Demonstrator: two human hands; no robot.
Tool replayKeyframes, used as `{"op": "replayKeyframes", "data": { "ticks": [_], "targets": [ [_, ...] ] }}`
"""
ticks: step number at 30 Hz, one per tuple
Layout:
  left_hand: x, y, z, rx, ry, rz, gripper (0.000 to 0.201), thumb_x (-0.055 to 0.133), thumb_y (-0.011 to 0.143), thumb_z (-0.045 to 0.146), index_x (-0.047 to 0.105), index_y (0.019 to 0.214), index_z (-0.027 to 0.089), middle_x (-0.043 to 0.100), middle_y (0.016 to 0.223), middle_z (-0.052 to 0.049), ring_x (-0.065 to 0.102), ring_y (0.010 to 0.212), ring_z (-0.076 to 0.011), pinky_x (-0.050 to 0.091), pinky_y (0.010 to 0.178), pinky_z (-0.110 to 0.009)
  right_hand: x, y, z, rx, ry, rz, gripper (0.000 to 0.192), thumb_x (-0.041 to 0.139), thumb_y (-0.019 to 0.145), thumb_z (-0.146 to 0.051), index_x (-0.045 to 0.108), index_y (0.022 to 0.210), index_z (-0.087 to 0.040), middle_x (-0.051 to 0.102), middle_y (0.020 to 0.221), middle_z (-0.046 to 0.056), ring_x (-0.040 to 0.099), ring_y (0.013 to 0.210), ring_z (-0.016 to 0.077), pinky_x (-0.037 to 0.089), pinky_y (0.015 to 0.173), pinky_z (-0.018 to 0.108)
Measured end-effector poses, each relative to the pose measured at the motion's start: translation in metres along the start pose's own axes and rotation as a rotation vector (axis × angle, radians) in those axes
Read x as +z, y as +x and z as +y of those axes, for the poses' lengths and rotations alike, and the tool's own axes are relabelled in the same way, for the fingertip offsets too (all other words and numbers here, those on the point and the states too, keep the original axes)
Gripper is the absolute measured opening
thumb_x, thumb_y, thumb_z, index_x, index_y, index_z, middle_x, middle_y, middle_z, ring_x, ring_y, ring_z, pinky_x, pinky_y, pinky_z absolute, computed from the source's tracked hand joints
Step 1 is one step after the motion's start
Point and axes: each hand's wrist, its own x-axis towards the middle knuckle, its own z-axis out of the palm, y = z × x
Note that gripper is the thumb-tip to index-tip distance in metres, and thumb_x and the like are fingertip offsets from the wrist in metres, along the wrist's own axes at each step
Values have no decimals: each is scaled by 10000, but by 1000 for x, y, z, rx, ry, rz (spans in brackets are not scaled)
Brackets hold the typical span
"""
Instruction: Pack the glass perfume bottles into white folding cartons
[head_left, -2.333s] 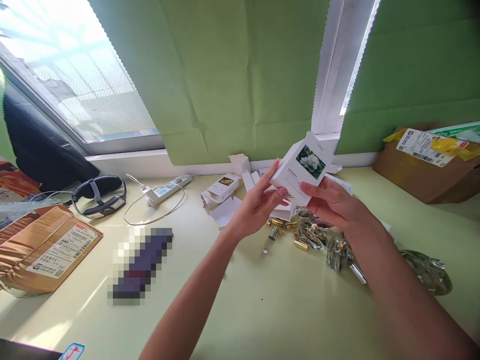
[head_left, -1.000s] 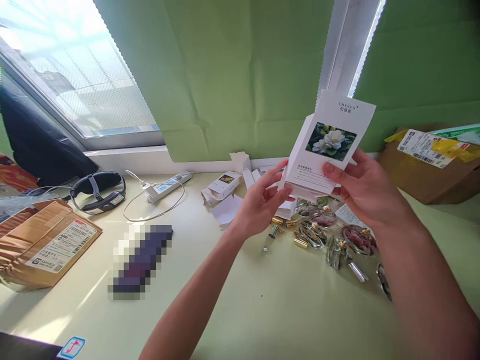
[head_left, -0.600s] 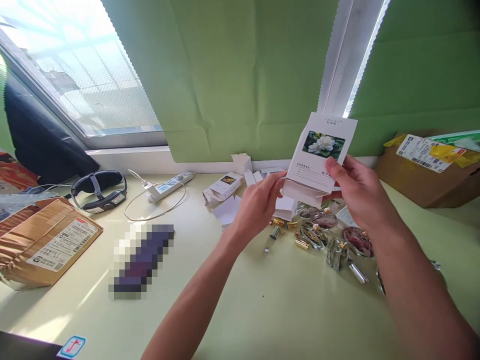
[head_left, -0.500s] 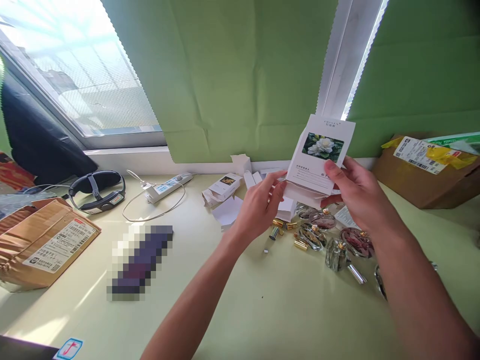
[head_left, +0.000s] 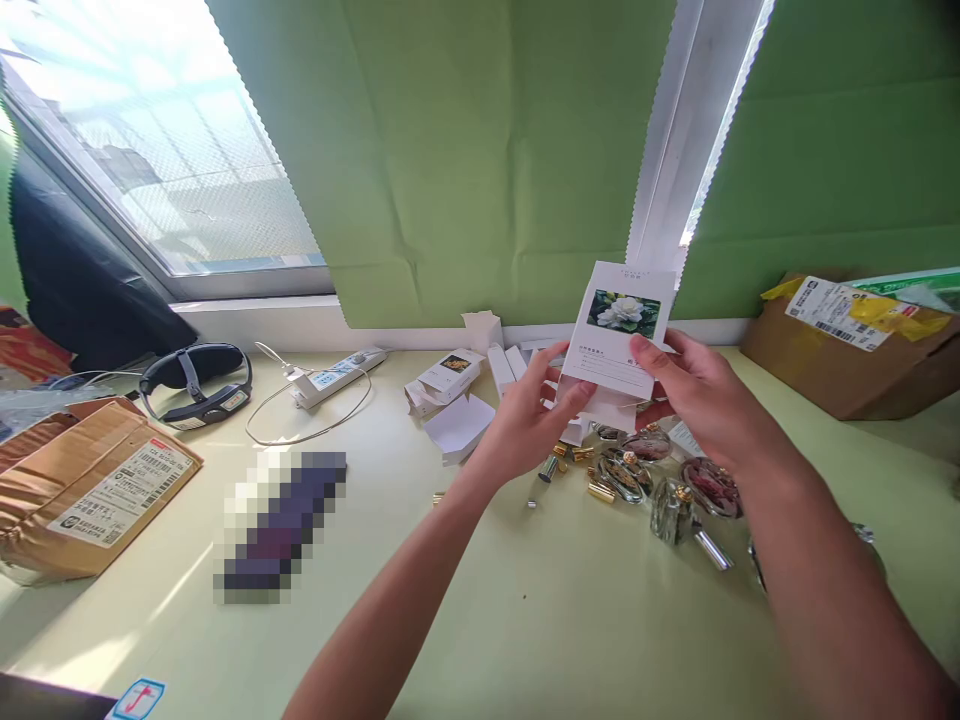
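1. A flat white carton (head_left: 621, 335) with a white flower picture on its face is held upright above the desk (head_left: 525, 620), between both hands.
2. The right hand (head_left: 694, 400) is closed on the carton's right lower edge, thumb on the printed face and fingers behind it.
3. The left hand (head_left: 529, 420) pinches the carton's lower left corner, thumb in front and fingertips at the edge.
4. Just below the hands, glass bottles (head_left: 671, 495) and small gold caps (head_left: 600, 488) lie scattered on the desk.
5. Behind the left hand lie loose white carton pieces (head_left: 461, 425) and a small white box (head_left: 448, 375) with a yellow flower picture.
6. Farther out to the left of the left hand are a white power strip (head_left: 334, 375), a dark headband (head_left: 196, 385) and a brown parcel (head_left: 90, 490) with a label.
7. Well to the right of the right hand, a brown cardboard box (head_left: 847, 350) stands by the green wall.
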Motion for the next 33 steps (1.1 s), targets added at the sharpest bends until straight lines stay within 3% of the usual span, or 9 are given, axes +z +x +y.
{"op": "replayKeyframes", "data": {
  "ticks": [3,9,14,17,23,25,27,30,33],
  "targets": [
    [5,0,2,-48,-149,21,531,560,936,436,421,1427,291,615,1171,-93,616,947,-191,564,649,-262,1,0,-1,40,15,-39,508,623,847,-610,636,1230,-276,726,1113,82,706,682,191,593,420,278],
    [8,-1,11,-63,-204,73,433,549,942,415,518,1334,235,626,1201,-97,626,950,-196,570,632,-257,5,-2,-3,44,43,-78,501,627,851,-600,622,1221,-261,724,1069,78,671,587,156,587,408,284],
    [9,-1,10,33,-96,267,413,582,918,366,544,1309,237,660,1146,-74,635,939,-179,580,702,-265,7,-3,-5,42,54,-52,529,682,807,-598,608,1200,-252,729,1004,71,651,526,148,579,386,292],
    [9,0,10,7,-137,224,407,536,895,264,556,1300,235,677,1142,-66,644,951,-181,586,691,-264,7,-1,-2,43,36,-19,528,685,796,-608,610,1179,-253,735,986,74,645,509,148,581,383,296],
    [7,3,5,-12,-222,77,585,504,801,142,475,1376,243,605,1285,-75,627,926,-153,591,713,-267,2,4,3,30,16,27,483,661,802,-629,619,1114,-263,741,998,73,696,586,191,583,382,303],
    [8,4,1,-25,-226,98,579,515,809,141,437,1373,248,596,1249,-77,615,897,-142,586,714,-275,0,6,4,33,21,28,484,665,796,-633,613,1099,-259,744,989,76,698,576,199,583,379,313],
    [10,4,-3,-40,-169,220,516,556,827,167,419,1317,254,577,1186,-64,597,916,-142,570,707,-270,-1,7,5,50,34,49,489,682,786,-619,589,1101,-256,747,978,75,696,547,204,588,384,332],
    [13,3,-6,-28,39,405,251,635,842,246,526,1069,229,535,1074,-40,552,962,-144,529,732,-254,-2,9,8,69,74,105,494,723,765,-579,530,1098,-269,750,988,67,707,558,220,604,408,358],
    [14,3,-8,-40,173,381,193,681,845,393,661,875,203,514,1027,-54,532,975,-162,507,779,-280,-1,9,9,31,108,119,511,736,768,-554,488,1127,-290,740,1077,67,743,712,249,630,471,360]
  ]
}}
